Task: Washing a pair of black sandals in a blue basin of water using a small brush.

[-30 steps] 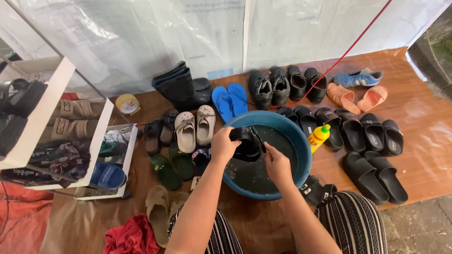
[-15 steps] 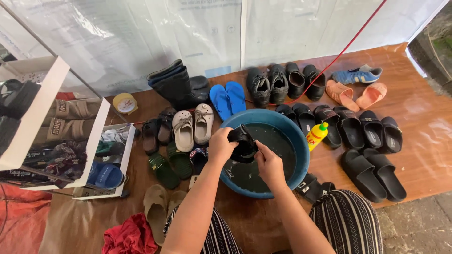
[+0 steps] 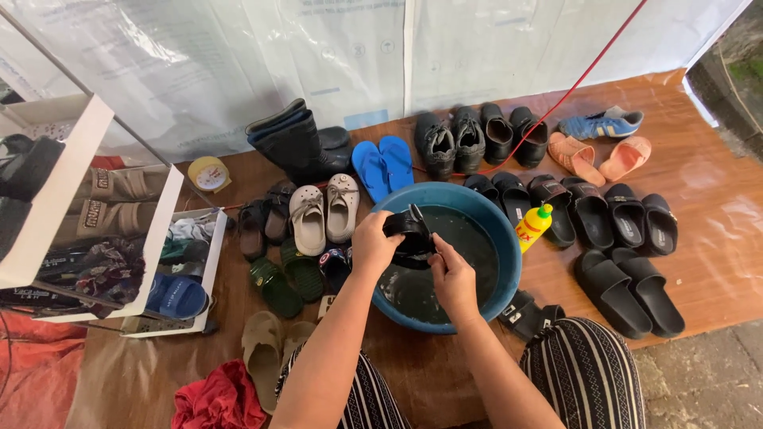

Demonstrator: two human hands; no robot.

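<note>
Head view, left hand [image 3: 376,242]: closed around the upper end of a black sandal [image 3: 410,235], fingers wrapped over its strap.
Head view, right hand [image 3: 455,278]: fingers curled against the sandal's lower end from the near right; whether it grips or only presses cannot be told.
Sandal position: held above the dark water in the blue basin [image 3: 509,262], towards the basin's far-left side, clear of the rim.
Long axis: runs roughly from the left hand down-right to the right hand, slightly tilted.
Nearer hand: both in contact; the left has the firmer hold.
Surroundings: yellow bottle [image 3: 532,226] just beside the basin's right rim; beige clogs [image 3: 324,213] and blue flip-flops [image 3: 383,165] beyond it; black slides [image 3: 628,290] to the right, well apart.
</note>
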